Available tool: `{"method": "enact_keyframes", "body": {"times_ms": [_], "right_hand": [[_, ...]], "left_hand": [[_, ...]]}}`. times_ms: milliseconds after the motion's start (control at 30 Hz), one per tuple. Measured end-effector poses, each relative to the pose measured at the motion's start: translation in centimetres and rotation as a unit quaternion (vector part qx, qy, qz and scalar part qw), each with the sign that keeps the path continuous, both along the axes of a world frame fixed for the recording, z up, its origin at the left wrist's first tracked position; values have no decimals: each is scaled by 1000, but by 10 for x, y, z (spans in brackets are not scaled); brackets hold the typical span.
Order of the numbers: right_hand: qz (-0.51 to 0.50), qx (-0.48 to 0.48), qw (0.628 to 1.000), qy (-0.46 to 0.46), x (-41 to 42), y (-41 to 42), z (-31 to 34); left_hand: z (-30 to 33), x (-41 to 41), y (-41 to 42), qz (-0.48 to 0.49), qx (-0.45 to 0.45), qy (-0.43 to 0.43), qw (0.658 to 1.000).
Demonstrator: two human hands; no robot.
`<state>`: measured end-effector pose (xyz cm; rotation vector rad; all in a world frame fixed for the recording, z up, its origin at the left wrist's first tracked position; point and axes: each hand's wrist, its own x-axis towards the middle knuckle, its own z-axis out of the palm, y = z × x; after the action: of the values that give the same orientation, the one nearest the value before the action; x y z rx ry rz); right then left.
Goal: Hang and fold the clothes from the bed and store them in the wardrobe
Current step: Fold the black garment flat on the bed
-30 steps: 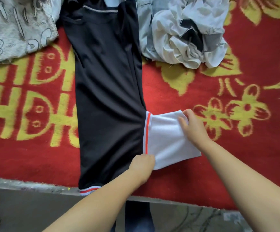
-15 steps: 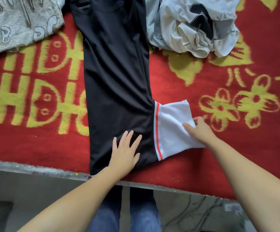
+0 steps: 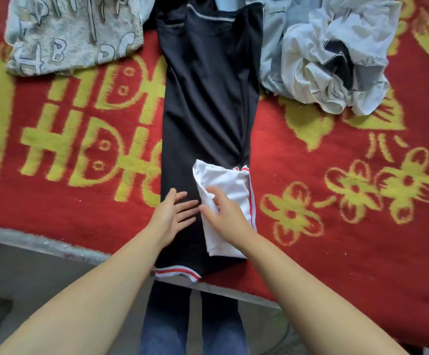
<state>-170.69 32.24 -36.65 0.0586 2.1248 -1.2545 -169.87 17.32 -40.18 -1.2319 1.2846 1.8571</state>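
A black shirt (image 3: 205,103) lies lengthwise on the bed, folded into a narrow strip, its striped hem hanging over the near edge. Its white sleeve (image 3: 230,183) with a red stripe is folded inward on top of the black body. My right hand (image 3: 225,213) lies on the white sleeve with fingers straight, pressing it down. My left hand (image 3: 171,213) rests flat on the black fabric just left of the sleeve, fingers spread.
A red blanket with yellow patterns (image 3: 336,175) covers the bed. A grey printed garment (image 3: 72,32) lies at the far left. A crumpled pile of white and pale blue clothes (image 3: 331,55) sits at the far right. The bed's edge (image 3: 41,243) runs along the near side.
The white sleeve, which stuck out to the right, has been folded over onto the black body by my right hand. My left hand stays flat on the shirt.
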Motion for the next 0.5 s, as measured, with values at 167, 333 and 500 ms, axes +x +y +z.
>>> {"method": "enact_keyframes", "body": {"times_ms": [167,333,500], "right_hand": [[76,53,996,-6,2,-26,-20],[209,237,917,244,-2,23,-37],[425,338,810,219,4,53,-70]], "left_hand": [[-11,-6,-33,-200,-102,47,973],[-21,-6,-19,-447,-463,117,757],[-37,-9,-4,-682,-467,337,451]]}}
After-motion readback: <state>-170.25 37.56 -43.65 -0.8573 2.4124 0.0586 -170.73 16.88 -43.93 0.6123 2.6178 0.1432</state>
